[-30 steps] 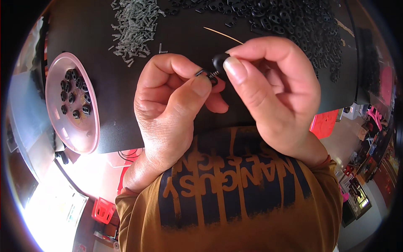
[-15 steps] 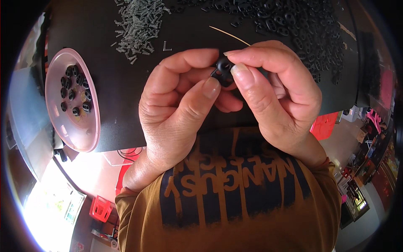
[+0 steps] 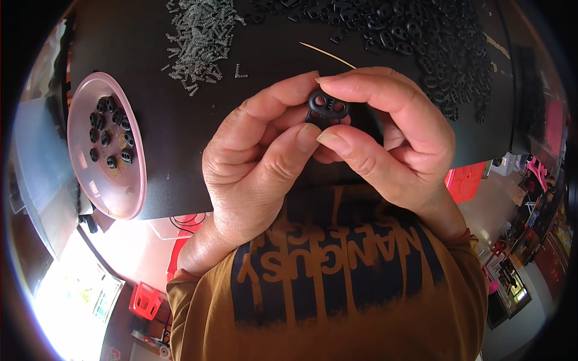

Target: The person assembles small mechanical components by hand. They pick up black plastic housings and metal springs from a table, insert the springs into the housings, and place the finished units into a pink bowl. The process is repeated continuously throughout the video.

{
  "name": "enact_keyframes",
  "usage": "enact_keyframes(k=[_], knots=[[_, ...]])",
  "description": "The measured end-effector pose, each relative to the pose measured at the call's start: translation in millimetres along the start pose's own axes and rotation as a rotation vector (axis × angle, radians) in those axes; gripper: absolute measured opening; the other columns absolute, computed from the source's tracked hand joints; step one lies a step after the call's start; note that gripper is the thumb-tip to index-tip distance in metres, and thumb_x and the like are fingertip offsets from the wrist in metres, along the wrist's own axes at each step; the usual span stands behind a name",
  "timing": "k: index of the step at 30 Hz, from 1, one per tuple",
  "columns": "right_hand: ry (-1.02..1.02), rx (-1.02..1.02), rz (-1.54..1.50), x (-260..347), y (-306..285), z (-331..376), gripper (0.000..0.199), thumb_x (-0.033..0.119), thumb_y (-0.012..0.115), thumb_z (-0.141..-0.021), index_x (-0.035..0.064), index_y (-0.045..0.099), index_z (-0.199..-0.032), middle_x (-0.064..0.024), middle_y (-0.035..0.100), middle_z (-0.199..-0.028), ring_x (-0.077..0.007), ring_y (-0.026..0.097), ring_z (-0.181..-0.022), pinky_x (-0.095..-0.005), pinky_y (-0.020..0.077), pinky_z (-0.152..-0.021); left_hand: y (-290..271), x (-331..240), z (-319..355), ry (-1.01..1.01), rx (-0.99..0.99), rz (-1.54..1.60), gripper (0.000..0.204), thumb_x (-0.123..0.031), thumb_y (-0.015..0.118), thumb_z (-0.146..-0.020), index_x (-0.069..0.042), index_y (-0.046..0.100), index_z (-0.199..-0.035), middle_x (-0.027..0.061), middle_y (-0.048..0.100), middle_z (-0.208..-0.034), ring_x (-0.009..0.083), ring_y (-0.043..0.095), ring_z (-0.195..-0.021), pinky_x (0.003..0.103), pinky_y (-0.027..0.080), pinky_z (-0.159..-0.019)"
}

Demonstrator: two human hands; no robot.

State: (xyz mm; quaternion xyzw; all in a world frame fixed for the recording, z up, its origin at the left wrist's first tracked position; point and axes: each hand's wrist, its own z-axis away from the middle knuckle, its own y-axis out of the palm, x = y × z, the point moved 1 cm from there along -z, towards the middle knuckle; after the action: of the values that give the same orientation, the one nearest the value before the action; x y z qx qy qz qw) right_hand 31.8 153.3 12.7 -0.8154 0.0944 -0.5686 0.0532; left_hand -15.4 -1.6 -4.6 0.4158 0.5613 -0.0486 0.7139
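A small black two-hole cord lock (image 3: 329,111) is pinched between the fingertips of both hands above the table. Its oval face with the two holes is turned toward me. My left hand (image 3: 256,150) has its thumb at the lower edge and its index finger at the top. My right hand (image 3: 400,135) grips the same piece from the other side, thumb below and index finger above. The fingers partly cover the lower part, so I cannot tell how its pieces fit together or whether a spring is inside.
Beyond the hands lie a heap of small metal springs (image 3: 201,42) and a wide spread of black plastic parts (image 3: 397,30). A thin wooden stick (image 3: 325,52) points toward my right hand. At left, a pink translucent bowl (image 3: 78,174) contains several black cord locks, on the dark table (image 3: 171,174).
The cord lock has been turned so that its two-hole face shows. My right thumb has moved down to its lower edge, close to my left thumb.
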Motion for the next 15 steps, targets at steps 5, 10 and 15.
enact_keyframes(k=[5, 10, 15], knots=[[-0.039, 0.025, 0.112, 1.8, -3.6, -2.2, 0.036, 0.003, 0.065, -0.074, -0.005, 0.054, -0.107, -0.0141, 0.057, -0.099, -0.0171, 0.056, -0.083, -0.0244, 0.0451, -0.071, -0.7, 1.1, 0.2, 0.022, 0.019, 0.003, 0.038, -0.002, 0.055, -0.082, 0.003, 0.043, -0.119, 0.0176, 0.048, -0.12, 0.0225, 0.056, -0.098, 0.033, 0.046, -0.087], [-0.068, 0.037, 0.146, 0.9, -4.0, -3.2, 0.035, 0.004, 0.064, -0.075, -0.0052, 0.054, -0.107, -0.0146, 0.058, -0.098, -0.0175, 0.057, -0.081, -0.0244, 0.0452, -0.07, 0.5, 0.9, -0.6, 0.043, 0.04, -0.007, 0.04, -0.004, 0.056, -0.082, 0.003, 0.043, -0.119, 0.0173, 0.05, -0.117, 0.0219, 0.056, -0.097, 0.033, 0.046, -0.084], [-0.11, 0.055, 0.167, -0.6, -5.7, -3.9, 0.033, 0.006, 0.063, -0.076, -0.0055, 0.054, -0.106, -0.0163, 0.058, -0.099, -0.018, 0.057, -0.081, -0.0248, 0.0455, -0.069, 0.3, -0.9, -0.2, -0.007, 0.025, -0.011, 0.041, -0.007, 0.058, -0.082, 0.003, 0.043, -0.119, 0.0161, 0.056, -0.106, 0.0211, 0.057, -0.093, 0.031, 0.047, -0.08]])
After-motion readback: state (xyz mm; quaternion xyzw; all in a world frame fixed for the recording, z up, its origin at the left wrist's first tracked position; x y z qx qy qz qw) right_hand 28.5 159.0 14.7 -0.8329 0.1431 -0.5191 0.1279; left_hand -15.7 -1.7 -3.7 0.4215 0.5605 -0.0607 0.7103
